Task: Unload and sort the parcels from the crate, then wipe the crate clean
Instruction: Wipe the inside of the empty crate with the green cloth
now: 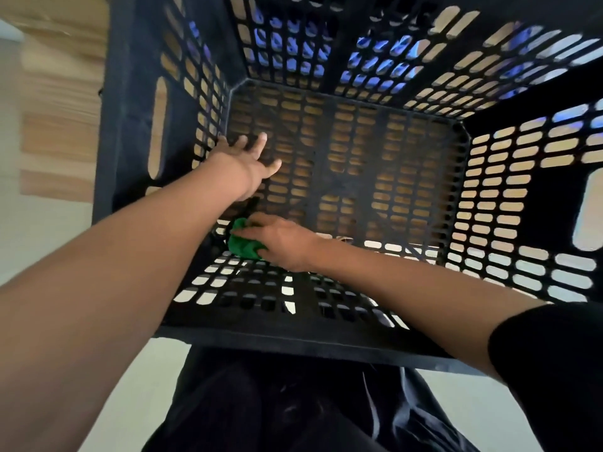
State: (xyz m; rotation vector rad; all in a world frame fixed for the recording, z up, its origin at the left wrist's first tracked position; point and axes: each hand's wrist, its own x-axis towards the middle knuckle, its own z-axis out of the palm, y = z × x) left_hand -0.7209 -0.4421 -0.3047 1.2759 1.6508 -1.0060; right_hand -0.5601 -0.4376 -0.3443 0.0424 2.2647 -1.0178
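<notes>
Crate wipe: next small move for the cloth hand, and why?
Probably sweep the green cloth rightward along the near wall of the crate. The right hand grips it at the left corner; the left hand braces open, and no parcels show inside.

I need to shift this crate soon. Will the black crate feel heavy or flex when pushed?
Probably light: the black crate has walls and floor full of slots. Likely fairly stiff, since its corners hold square under the left hand. It could slide easily.

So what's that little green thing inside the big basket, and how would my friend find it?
Look into the big black slotted plastic crate. At the near left corner of its floor, the right hand holds a small crumpled green cloth. It is the only bright green thing there.
</notes>
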